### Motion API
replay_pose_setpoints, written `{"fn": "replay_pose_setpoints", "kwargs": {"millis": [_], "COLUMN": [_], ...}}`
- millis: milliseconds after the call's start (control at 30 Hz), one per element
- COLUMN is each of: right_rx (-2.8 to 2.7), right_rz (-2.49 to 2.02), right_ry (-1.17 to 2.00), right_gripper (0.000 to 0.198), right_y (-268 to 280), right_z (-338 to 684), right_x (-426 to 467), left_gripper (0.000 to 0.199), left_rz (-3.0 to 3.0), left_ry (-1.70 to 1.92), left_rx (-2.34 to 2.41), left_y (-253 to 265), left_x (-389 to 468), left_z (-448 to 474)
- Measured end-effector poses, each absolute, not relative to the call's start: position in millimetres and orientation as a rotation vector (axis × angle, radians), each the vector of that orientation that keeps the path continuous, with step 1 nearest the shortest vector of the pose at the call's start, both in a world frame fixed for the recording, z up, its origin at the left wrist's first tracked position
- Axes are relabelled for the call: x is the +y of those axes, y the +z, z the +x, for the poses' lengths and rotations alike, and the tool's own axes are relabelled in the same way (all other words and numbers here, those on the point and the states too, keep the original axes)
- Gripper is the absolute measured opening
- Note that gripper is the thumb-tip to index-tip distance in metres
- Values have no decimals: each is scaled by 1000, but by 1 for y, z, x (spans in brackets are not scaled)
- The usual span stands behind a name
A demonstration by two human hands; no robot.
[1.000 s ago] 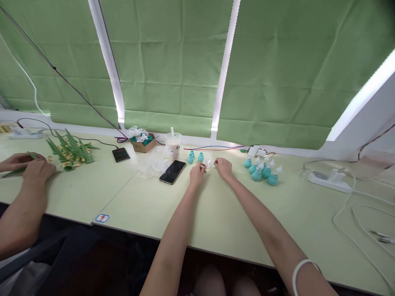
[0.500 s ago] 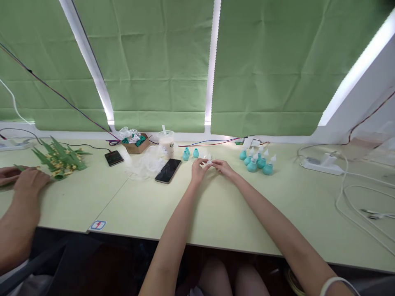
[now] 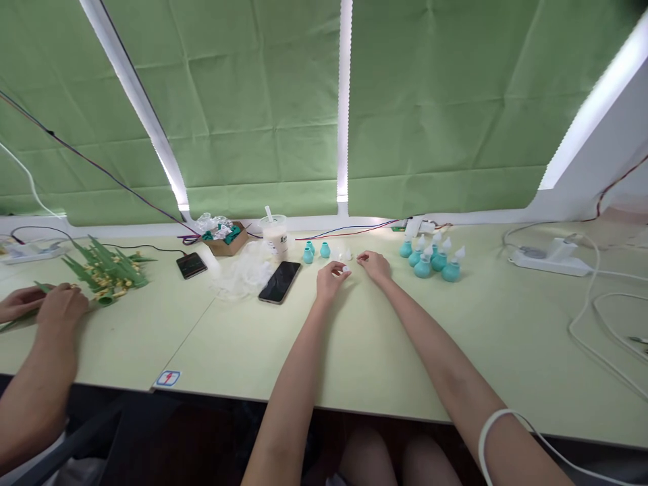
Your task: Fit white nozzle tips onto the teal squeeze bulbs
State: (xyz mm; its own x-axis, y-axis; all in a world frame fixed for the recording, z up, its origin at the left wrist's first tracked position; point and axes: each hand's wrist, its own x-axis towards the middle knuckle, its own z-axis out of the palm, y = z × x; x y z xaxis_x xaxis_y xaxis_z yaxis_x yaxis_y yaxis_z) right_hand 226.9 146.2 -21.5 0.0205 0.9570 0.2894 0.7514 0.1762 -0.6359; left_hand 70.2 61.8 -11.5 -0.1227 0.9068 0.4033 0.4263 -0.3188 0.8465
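A small white round part (image 3: pixel 346 268), like a tealight base, is pinched between the thumb and fingers of my left hand (image 3: pixel 330 278). My right hand (image 3: pixel 374 265) is a short way to the right, apart from it, with its fingertips closed together. Whatever they pinch is too small to make out. Just behind my left hand lie some small whitish flame-shaped pieces (image 3: pixel 346 254). Beyond it stand several turquoise pots (image 3: pixel 308 255) without tips. Right of my right hand is a group of turquoise pots with white flame-shaped tips (image 3: pixel 422 266).
Left of my hands lie a phone (image 3: pixel 280 282), crumpled clear plastic (image 3: pixel 237 273), a drink cup (image 3: pixel 276 237) and a cardboard box (image 3: pixel 226 244). A power strip (image 3: pixel 551 260) with cables is at right. Another person's hands (image 3: pixel 61 304) work by green plastic leaves (image 3: pixel 109 270).
My hands have come apart: the right one has drawn away to the right, while the left keeps the white part. The whole view has shifted slightly.
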Motion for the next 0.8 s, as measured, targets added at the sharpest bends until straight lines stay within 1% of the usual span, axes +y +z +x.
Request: {"fn": "replay_pose_setpoints", "kwargs": {"millis": [100,167,233,300,367,500,633,800], "right_rx": [-1685,-1618,-1581,-1594,-1630,-1626,-1633,-1638], "right_rz": [-1563,-1421,-1217,-1070,-1043,-1146,-1152,-1106], "right_ry": [443,599,793,901,884,817,819,748], "right_gripper": [10,11,17,23,25,22,20,22], "right_y": [-20,-15,-8,-2,0,-6,-12,-4], "right_z": [227,229,234,243,254,277,285,285], "right_x": [144,136,122,102,80,46,39,42], "left_gripper": [14,15,16,17,18,16,16,18], "left_rz": [1740,1752,1770,1810,1868,1999,2083,2119], "left_ry": [1417,1387,1339,1284,1232,1160,1134,1187], "left_rx": [1468,1460,1453,1430,1392,1331,1338,1366], "left_y": [-10,-8,-8,-7,-7,-4,0,2], "left_x": [59,57,55,53,50,42,37,36], "left_z": [71,73,77,82,88,101,109,112]}}
